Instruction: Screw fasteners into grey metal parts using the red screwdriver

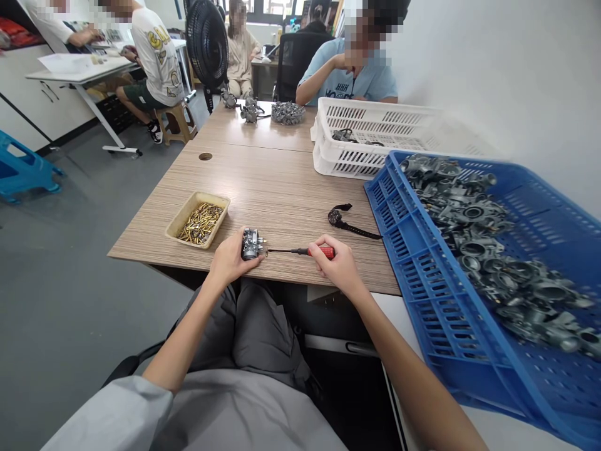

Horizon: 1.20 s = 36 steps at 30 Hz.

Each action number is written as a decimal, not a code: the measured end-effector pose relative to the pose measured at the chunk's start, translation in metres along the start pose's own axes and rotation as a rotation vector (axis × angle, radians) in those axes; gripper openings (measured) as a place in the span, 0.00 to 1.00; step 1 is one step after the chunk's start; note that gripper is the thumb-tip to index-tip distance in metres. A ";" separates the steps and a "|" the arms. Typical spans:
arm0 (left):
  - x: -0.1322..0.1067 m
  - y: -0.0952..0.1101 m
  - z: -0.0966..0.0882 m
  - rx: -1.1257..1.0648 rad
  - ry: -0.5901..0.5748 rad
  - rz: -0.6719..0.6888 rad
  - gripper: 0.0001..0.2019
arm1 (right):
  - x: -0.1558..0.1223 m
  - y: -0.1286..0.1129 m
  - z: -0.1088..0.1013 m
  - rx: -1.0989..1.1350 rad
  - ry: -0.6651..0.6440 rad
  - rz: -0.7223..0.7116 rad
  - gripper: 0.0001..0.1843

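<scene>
My left hand [230,255] is closed around a small grey metal part [251,243] that rests on the near edge of the wooden table [277,188]. My right hand [339,263] grips a screwdriver [303,252] by its red handle. The thin black shaft lies level and points left, its tip at the part's right side. A shallow beige tray [176,225] of small brass screws [201,222] sits just left of my left hand.
A blue crate [408,275] full of grey metal parts [493,238] stands at my right. Behind it are stacked white crates [370,128]. A black wristwatch [345,220] lies on the table. A seated person [347,75] faces me across the table; others sit further back by a black fan [206,41].
</scene>
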State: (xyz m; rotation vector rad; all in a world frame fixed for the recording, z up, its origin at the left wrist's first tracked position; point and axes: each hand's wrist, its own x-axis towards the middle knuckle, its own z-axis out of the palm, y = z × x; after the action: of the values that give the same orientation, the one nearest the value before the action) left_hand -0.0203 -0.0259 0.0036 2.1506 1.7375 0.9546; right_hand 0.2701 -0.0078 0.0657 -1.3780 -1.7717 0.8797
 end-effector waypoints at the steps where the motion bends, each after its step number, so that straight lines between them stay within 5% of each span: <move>1: 0.000 0.000 0.000 -0.004 0.000 0.000 0.34 | 0.000 0.000 0.001 0.008 -0.003 0.003 0.18; 11: 0.000 0.001 0.000 0.001 -0.008 -0.015 0.34 | -0.004 -0.002 0.012 0.148 -0.086 0.031 0.20; 20: 0.000 0.002 -0.001 0.012 -0.015 -0.021 0.34 | 0.000 -0.004 -0.002 0.087 0.075 0.023 0.21; 36: 0.000 0.001 -0.001 0.013 -0.012 -0.013 0.33 | -0.002 -0.005 0.001 0.096 0.068 0.054 0.21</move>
State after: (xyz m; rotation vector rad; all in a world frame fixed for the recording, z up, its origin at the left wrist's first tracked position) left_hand -0.0199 -0.0267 0.0050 2.1459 1.7542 0.9284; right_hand 0.2668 -0.0106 0.0693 -1.3828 -1.6270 0.9234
